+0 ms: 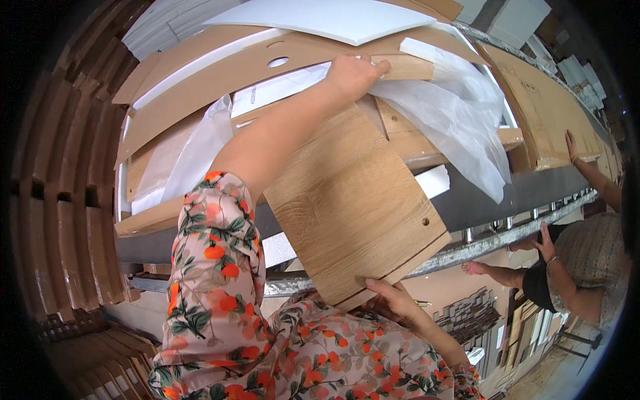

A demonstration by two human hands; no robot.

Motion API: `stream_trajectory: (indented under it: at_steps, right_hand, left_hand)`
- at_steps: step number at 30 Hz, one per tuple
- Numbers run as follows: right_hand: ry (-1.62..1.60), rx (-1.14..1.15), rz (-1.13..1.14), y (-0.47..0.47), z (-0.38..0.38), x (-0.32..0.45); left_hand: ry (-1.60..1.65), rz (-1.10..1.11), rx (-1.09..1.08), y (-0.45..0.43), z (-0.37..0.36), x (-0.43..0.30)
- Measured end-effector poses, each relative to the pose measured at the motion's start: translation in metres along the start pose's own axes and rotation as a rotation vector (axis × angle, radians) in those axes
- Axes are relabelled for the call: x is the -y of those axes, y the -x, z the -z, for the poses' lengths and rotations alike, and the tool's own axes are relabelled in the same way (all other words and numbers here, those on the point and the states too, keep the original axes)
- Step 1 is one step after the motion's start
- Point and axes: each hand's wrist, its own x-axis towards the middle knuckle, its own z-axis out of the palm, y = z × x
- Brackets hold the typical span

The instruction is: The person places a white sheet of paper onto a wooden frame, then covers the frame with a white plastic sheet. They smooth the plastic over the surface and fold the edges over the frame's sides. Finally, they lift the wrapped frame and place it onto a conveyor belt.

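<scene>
A wood-grain board [350,200] with a hole and a groove near one end lies tilted before me. My right hand [395,302] grips its near edge, thumb on top. My left hand [352,75] reaches over the open cardboard carton [210,85], fingers bent at the end of a narrow wood-grain strip [410,67]; whether it grips the strip or the foam sheet there, I cannot tell. Translucent foam wrap [445,110] hangs over the carton's right side. A white printed sheet [280,90] lies in the carton, partly behind my left forearm. More wood-grain panels are inside.
A roller conveyor with a metal rail [450,255] runs in front of me. At right, a co-worker's hand [571,145] touches a closed carton [545,105]. Stacked brown cartons [70,200] stand at left. A white foam sheet [330,20] lies across the carton's far side.
</scene>
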Motion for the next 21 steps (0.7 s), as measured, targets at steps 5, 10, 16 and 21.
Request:
stream_trajectory:
  at_steps: [5, 10, 16, 21]
  right_hand:
    - [0.090, 0.084, -0.150, -0.016, -0.009, 0.012]
    - [0.186, 0.044, -0.057, -0.045, -0.020, 0.003]
    - [-0.146, 0.115, 0.111, -0.071, -0.063, 0.035]
    - [-0.222, 0.151, 0.089, -0.061, -0.077, 0.063]
  left_hand:
    - [0.065, 0.052, 0.081, 0.002, 0.007, -0.007]
    - [0.092, 0.052, 0.121, 0.001, 0.020, -0.017]
    - [0.085, 0.052, 0.183, -0.005, 0.028, -0.017]
    - [0.281, 0.147, 0.019, -0.014, 0.014, -0.005]
